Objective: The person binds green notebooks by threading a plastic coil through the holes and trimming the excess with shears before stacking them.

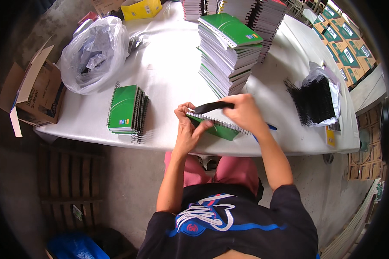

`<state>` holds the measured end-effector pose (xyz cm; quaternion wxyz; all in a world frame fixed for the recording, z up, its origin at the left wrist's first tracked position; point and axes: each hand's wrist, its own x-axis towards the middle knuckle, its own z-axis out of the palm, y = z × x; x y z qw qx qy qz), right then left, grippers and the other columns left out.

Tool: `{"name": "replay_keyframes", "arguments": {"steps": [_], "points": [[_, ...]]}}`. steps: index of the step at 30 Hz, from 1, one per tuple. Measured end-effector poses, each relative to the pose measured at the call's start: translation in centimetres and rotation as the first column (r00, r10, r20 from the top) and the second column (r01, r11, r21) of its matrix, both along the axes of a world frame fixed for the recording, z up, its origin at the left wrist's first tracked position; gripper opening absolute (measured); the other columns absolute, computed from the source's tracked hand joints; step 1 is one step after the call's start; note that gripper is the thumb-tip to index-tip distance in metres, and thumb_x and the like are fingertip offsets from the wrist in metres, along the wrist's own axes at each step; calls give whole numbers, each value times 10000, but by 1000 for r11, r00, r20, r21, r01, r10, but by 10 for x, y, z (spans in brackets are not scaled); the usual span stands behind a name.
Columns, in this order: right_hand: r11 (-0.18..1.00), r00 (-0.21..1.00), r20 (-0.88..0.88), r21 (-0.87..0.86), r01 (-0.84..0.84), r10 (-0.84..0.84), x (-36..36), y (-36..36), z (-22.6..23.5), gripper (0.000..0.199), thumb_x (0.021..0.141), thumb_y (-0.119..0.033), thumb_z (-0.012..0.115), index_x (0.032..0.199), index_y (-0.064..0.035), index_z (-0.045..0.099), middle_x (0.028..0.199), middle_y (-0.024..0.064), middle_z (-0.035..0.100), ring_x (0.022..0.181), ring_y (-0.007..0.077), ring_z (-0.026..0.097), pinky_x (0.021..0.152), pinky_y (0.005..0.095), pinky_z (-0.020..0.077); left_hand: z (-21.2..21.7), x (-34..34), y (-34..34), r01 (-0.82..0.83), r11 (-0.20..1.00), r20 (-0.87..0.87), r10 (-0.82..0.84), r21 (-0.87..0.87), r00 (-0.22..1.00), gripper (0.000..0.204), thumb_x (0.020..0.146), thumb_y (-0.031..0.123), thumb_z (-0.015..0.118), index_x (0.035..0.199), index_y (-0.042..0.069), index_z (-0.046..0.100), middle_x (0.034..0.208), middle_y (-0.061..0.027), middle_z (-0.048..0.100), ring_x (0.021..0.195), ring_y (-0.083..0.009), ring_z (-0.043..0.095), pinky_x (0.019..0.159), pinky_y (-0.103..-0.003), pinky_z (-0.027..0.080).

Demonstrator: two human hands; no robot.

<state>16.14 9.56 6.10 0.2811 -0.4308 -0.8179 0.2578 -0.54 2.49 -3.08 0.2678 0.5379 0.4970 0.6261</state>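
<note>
My left hand (188, 128) grips a green spiral notebook (222, 130) by its left end, thumb on the cover and fingers behind it. The notebook is tilted up at the table's near edge, wire coil along its upper side. My right hand (245, 113) is closed on a curved black tool (214, 106), whose far end reaches the coil's left end beside my left fingers. The tool's exact kind does not show. Beside my right wrist, a blue thing (272, 127) lies partly hidden. Just beyond my hands rises a tall stack of green-covered notebooks (229, 56).
On the left, a small stack of spiral-bound green notebooks (123, 108), a clear plastic bag (93, 56) and an open cardboard box (41, 93). On the right, a bundle of black wire coils (313, 101). Behind, more notebook stacks (270, 28) and a yellow box (141, 9).
</note>
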Motion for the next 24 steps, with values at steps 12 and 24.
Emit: {"name": "replay_keyframes", "arguments": {"steps": [12,24], "points": [[907,790,448,247,341,-419,92,-70,-53,707,826,-469,602,1435,-266,307,1440,102,334,1301,351,334,962,688,233,28,5,-20,-193,981,352,168,38,921,725,769,-7,729,1392,58,362,876,-41,651,805,-95,588,774,-246,471],[932,998,-24,359,59,-54,9,-112,15,424,847,-339,626,1235,-179,570,1085,130,492,1021,294,485,882,431,349,54,11,-36,-396,853,-141,462,339,875,872,746,13,750,1431,-25,211,837,-46,687,802,-113,525,729,-246,421]]}}
